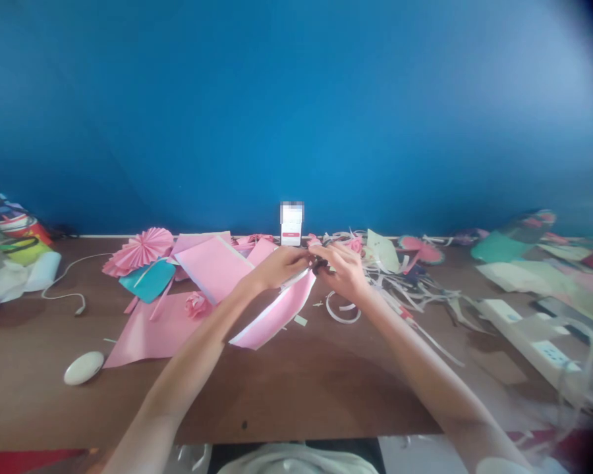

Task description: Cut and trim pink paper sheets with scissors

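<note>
Centre frame, the left hand (292,259) pinches the pink strip's (281,316) upper end, the right hand (344,270) closes round a small dark tool (320,266); keep that dangling strip steady! Room opens lower centre, towards the table's (321,395) near edge; paper scraps (415,296) crowd the right.

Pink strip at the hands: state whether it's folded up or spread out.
Spread out, slightly curved: the pink strip shows its face lengthwise, from beside the left hand to its loose end.
</note>
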### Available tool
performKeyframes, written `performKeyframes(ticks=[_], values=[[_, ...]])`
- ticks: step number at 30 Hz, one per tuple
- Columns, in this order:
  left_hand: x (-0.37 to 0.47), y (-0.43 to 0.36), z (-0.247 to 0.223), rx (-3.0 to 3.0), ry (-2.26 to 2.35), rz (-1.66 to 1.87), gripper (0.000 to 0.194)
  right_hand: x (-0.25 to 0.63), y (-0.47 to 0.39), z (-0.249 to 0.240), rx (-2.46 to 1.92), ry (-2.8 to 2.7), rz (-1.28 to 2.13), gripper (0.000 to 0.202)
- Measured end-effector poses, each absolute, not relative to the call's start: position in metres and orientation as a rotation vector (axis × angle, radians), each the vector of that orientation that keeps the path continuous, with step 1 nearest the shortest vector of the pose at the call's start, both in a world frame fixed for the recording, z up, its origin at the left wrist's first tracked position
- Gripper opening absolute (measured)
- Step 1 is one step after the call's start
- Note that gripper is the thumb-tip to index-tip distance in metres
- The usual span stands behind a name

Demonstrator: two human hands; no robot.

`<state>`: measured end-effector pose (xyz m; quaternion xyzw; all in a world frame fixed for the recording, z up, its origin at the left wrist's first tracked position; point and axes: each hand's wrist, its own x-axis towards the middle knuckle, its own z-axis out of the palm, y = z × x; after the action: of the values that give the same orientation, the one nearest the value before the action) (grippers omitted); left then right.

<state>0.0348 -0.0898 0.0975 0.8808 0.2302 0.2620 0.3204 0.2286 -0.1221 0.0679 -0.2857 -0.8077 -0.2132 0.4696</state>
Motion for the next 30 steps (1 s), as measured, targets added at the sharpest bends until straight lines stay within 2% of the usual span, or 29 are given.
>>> performKeyframes(ticks=[15, 30], values=[[0.0367, -0.0899, 0.0925, 2.288, 0.593, 0.707, 0.029, 0.2304, -0.1198, 0.0657, -0.727, -1.971, -0.483, 0.063], [0.037, -0.0922, 0.0955, 2.241, 0.605, 0.687, 0.036, 0.2346, -0.119, 0.0675, -0.745, -2.035, -0.447, 0.054]])
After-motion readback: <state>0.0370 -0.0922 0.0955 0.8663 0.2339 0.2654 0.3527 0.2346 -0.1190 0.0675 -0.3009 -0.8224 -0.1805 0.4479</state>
